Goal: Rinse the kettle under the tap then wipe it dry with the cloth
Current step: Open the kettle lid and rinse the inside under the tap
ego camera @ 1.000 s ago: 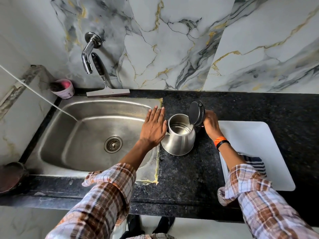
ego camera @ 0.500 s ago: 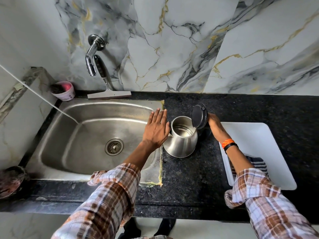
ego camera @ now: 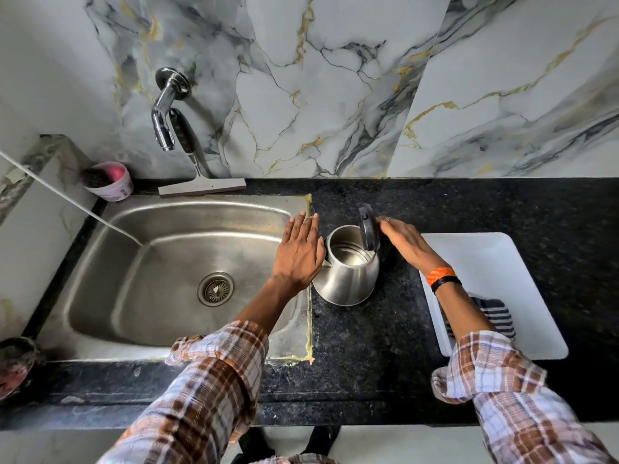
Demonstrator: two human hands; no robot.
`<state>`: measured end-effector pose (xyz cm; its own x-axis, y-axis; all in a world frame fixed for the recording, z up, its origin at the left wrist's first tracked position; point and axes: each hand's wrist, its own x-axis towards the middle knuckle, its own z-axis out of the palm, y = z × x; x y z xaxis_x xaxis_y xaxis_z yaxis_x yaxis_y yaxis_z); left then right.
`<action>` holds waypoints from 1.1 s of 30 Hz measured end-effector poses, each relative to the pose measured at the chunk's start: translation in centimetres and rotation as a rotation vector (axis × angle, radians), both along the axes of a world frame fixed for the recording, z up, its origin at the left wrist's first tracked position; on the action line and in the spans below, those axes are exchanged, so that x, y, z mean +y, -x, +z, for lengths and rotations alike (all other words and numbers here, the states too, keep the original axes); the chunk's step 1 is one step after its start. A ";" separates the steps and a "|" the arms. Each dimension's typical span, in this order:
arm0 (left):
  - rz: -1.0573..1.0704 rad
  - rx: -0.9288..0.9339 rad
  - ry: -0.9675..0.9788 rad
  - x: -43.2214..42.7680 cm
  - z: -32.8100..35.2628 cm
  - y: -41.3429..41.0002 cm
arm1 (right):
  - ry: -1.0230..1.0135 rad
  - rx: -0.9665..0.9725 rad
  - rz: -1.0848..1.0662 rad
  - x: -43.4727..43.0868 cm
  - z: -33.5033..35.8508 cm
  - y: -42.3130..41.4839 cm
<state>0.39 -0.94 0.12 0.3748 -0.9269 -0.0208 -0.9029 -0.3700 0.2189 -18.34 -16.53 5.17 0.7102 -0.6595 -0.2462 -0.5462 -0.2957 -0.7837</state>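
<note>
The steel kettle (ego camera: 348, 276) stands on the black counter just right of the sink, its black lid (ego camera: 368, 227) tipped up and the inside bare. My left hand (ego camera: 298, 252) lies flat with fingers straight against the kettle's spout side, holding nothing. My right hand (ego camera: 407, 244) rests over the handle behind the lid, fingertips at the lid's back; the handle is hidden under it. The tap (ego camera: 164, 125) juts from the marble wall above the sink's far left, with no water running. A dark striped cloth (ego camera: 494, 314) lies on the white tray (ego camera: 502, 262), partly under my right forearm.
The steel sink (ego camera: 134, 262) has a drain (ego camera: 216, 289) in its middle. A squeegee (ego camera: 201, 185) leans on the wall behind it, beside a pink cup (ego camera: 110, 182) with a scrubber. A white line (ego camera: 67, 199) slants into the sink. A dark bowl (ego camera: 15, 366) sits at the front left.
The kettle stays on the counter. My right hand's fingers have stretched up toward the back of the lid, which now stands more upright. My left hand keeps its place by the spout.
</note>
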 end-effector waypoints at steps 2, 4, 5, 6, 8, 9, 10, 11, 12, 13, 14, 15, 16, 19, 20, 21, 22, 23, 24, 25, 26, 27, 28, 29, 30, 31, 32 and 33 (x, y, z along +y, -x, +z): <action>0.003 -0.004 0.006 0.0 0.0 0.0 | -0.020 -0.011 -0.013 -0.3 0.1 0.1; 0.006 -0.014 0.007 0.1 0.0 0.1 | -0.056 -0.023 -0.061 -0.5 0.1 0.2; 0.007 -0.014 0.006 0.1 0.0 0.1 | -0.065 -0.028 -0.087 -0.5 0.1 0.2; 0.009 -0.012 0.004 0.1 0.0 0.1 | -0.066 -0.036 -0.105 -0.6 0.1 0.2; 0.013 -0.010 0.000 0.1 0.0 0.1 | -0.078 -0.069 -0.125 -0.7 -0.3 0.2; 0.016 -0.009 -0.003 0.1 0.1 0.1 | -0.090 -0.096 -0.140 -0.6 -0.5 0.2; 0.018 -0.009 -0.007 0.2 0.1 0.1 | -0.088 -0.124 -0.160 -0.4 -0.6 0.2; 0.021 -0.011 -0.010 0.2 0.0 0.1 | -0.061 -0.163 -0.171 -0.1 -0.8 0.1; 0.024 -0.012 -0.013 0.2 0.0 0.2 | -0.025 -0.203 -0.163 0.0 -0.9 -0.1; 0.027 -0.009 -0.018 0.2 0.0 0.2 | -0.006 -0.240 -0.151 0.1 -1.1 -0.3; 0.029 -0.004 -0.022 0.2 0.0 0.3 | -0.029 -0.272 -0.167 0.1 -1.1 -0.5; 0.031 -0.001 -0.023 0.2 0.0 0.3 | -0.059 -0.292 -0.195 0.2 -1.0 -0.6; 0.032 -0.002 -0.025 0.1 0.1 0.3 | -0.091 -0.303 -0.213 0.3 -0.8 -0.8; 0.036 -0.020 -0.034 0.1 0.2 0.4 | -0.117 -0.286 -0.224 0.2 -0.4 -1.0; 0.037 -0.023 -0.036 0.2 0.2 0.4 | -0.137 -0.272 -0.253 0.1 -0.4 -1.0; 0.040 -0.022 -0.036 0.2 0.2 0.4 | -0.193 -0.250 -0.301 -0.3 -0.1 -1.5; 0.042 -0.017 -0.035 0.3 0.2 0.4 | -0.273 -0.242 -0.310 -0.6 -0.2 -1.2; 0.045 -0.011 -0.036 0.3 0.2 0.4 | -0.345 -0.250 -0.253 -1.0 0.0 -0.8; 0.047 -0.007 -0.039 0.3 0.2 0.4 | -0.404 -0.248 -0.212 -1.1 0.3 -0.5; 0.047 -0.007 -0.042 0.2 0.2 0.5 | -0.447 -0.242 -0.194 -1.2 0.6 -0.5; 0.046 -0.010 -0.045 0.2 0.2 0.5 | -0.443 -0.230 -0.205 -1.5 0.7 -0.8; 0.045 -0.013 -0.048 0.2 0.2 0.5 | -0.401 -0.230 -0.202 -1.7 0.7 -1.0; 0.045 -0.013 -0.050 0.2 0.2 0.5 | -0.335 -0.261 -0.132 -1.8 0.5 -0.9; 0.044 -0.015 -0.052 0.2 0.1 0.5 | -0.285 -0.291 -0.022 -2.1 0.2 -0.4; 0.043 -0.019 -0.053 0.2 0.1 0.5 | -0.280 -0.286 0.049 -2.1 0.1 0.3; 0.042 -0.022 -0.051 0.2 0.1 0.6 | -0.299 -0.273 0.084 -2.3 0.4 0.2; 0.042 -0.022 -0.047 0.2 0.2 0.6 | -0.288 -0.275 0.092 -2.4 0.6 0.3; 0.041 -0.022 -0.041 0.2 0.2 0.6 | -0.283 -0.281 0.099 -2.5 0.8 0.1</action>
